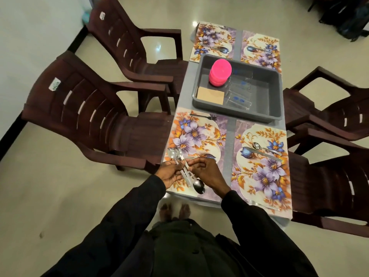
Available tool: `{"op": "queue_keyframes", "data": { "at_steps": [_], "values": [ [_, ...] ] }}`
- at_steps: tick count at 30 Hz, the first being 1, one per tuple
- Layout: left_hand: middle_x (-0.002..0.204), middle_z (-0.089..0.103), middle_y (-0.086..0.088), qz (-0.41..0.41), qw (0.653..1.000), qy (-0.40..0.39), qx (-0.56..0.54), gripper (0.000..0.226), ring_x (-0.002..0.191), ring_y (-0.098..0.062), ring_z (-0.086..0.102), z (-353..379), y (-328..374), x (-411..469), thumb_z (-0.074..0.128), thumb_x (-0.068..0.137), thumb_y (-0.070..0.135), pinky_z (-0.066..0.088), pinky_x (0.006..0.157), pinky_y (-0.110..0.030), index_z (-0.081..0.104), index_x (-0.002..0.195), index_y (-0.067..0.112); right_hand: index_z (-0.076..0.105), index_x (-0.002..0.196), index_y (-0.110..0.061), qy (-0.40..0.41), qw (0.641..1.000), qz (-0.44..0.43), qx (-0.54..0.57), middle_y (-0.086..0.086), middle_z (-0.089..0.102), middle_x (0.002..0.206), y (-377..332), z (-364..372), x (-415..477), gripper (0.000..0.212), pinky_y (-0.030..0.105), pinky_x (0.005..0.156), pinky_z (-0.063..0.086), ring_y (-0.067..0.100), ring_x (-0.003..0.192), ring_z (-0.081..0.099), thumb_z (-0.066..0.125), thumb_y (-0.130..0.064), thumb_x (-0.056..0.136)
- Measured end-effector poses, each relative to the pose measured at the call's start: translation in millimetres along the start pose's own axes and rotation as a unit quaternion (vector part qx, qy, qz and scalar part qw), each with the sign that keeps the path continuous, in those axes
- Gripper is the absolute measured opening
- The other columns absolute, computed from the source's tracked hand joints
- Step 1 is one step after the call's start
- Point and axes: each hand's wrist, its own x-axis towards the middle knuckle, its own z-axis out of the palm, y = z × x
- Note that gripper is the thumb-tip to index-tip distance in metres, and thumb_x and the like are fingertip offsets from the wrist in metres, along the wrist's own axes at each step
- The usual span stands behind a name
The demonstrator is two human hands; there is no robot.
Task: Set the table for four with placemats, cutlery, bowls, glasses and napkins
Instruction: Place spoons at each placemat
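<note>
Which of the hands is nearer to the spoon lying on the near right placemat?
Right. The right hand hovers over the near left placemat, across the gap from that spoon. The left hand is farther away, at the table's left edge, holding cutlery.

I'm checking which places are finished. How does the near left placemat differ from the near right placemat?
The near left placemat has only a fork lying on it, at its far edge; the near right placemat already has a spoon and knife laid mid-mat. Both hands, left hand and right hand, hold cutlery over the left mat; nothing hovers over the right. Both share the floral print.
</note>
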Motion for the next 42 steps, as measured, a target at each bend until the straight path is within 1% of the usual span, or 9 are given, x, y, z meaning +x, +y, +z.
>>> {"op": "queue_keyframes", "data": {
  "at_steps": [2,6,13,18,21,26,31,36,42],
  "values": [
    [0.076,0.076,-0.012,-0.011,1.0,0.007,0.002,0.016,0.066,-0.018,0.076,-2,7,0,0.051,0.101,-0.004,0.063,0.066,-0.031,0.067,0.098,-0.001,0.075,0.103,-0.006,-0.019,0.998,-0.052,-0.02,0.005,0.077,0.092,-2,-3,0,0.019,0.034,0.072,0.062,0.022,0.08,0.073,0.068,0.003,0.089],
    [0.084,0.078,-0.011,-0.023,1.0,-0.001,0.016,0.02,0.071,-0.018,0.076,-5,24,2,0.05,0.102,-0.002,0.062,0.071,-0.031,0.066,0.114,-0.005,0.08,0.105,-0.016,-0.03,0.974,-0.193,-0.112,-0.005,0.076,0.102,0,-7,1,0.026,0.032,0.078,0.059,0.012,0.093,0.07,0.069,0.002,0.089],
    [0.082,0.076,-0.014,-0.006,1.0,0.006,0.019,0.014,0.067,-0.018,0.074,2,47,4,0.058,0.097,-0.003,0.062,0.071,-0.032,0.071,0.098,-0.003,0.078,0.101,-0.011,0.002,0.861,-0.423,-0.282,0.008,0.065,0.107,-8,-10,10,0.011,0.031,0.077,0.052,0.024,0.098,0.059,0.074,-0.011,0.09],
    [0.086,0.077,-0.015,0.011,1.0,-0.004,-0.007,0.016,0.07,-0.02,0.076,-5,63,2,0.057,0.097,-0.004,0.061,0.073,-0.031,0.072,0.092,-0.003,0.076,0.101,-0.007,0.042,0.822,-0.494,-0.281,0.012,0.069,0.113,-19,-14,19,0.014,0.012,0.094,0.041,0.021,0.105,0.06,0.069,-0.016,0.092],
    [0.096,0.076,-0.019,0.027,0.999,-0.001,-0.037,0.016,0.079,-0.023,0.077,-10,78,7,0.056,0.098,-0.003,0.061,0.079,-0.034,0.069,0.107,-0.005,0.075,0.105,-0.003,0.035,0.829,-0.496,-0.255,0.014,0.071,0.115,-27,-15,25,0.019,0.017,0.1,0.046,0.021,0.11,0.064,0.067,-0.017,0.096],
    [0.113,0.073,-0.024,0.062,0.995,-0.035,-0.077,0.025,0.099,-0.031,0.074,-40,107,17,0.044,0.102,-0.004,0.061,0.087,-0.041,0.064,0.116,-0.009,0.076,0.108,-0.003,0.129,0.895,-0.409,-0.124,0.007,0.075,0.112,-38,-17,31,0.017,0.039,0.092,0.058,0.019,0.107,0.07,0.073,-0.005,0.092],
    [0.125,0.068,-0.024,0.073,0.995,-0.049,-0.045,0.027,0.11,-0.032,0.071,-87,136,35,0.045,0.102,-0.002,0.061,0.087,-0.038,0.058,0.125,-0.007,0.07,0.119,-0.016,0.216,0.962,-0.166,-0.008,0.003,0.077,0.091,-54,-10,48,0.032,0.024,0.08,0.059,0.007,0.083,0.073,0.075,-0.006,0.089],
    [0.125,0.068,-0.024,0.035,0.995,-0.087,0.021,0.023,0.111,-0.031,0.07,-129,161,49,0.047,0.102,-0.001,0.061,0.088,-0.038,0.06,0.121,-0.005,0.08,0.091,-0.013,0.305,0.951,-0.039,0.001,-0.001,0.078,0.081,-19,16,59,0.006,0.046,0.076,0.063,0.015,0.078,0.075,0.078,-0.01,0.086],
    [0.125,0.068,-0.023,-0.02,0.99,-0.115,0.078,0.026,0.11,-0.031,0.071,-164,178,59,0.049,0.101,0.001,0.062,0.084,-0.036,0.059,0.123,-0.006,0.079,0.084,-0.008,0.358,0.916,0.131,0.127,0.005,0.077,0.08,21,74,40,0.004,0.035,0.065,0.062,0.024,0.08,0.074,0.078,-0.004,0.084]
  ]
}}
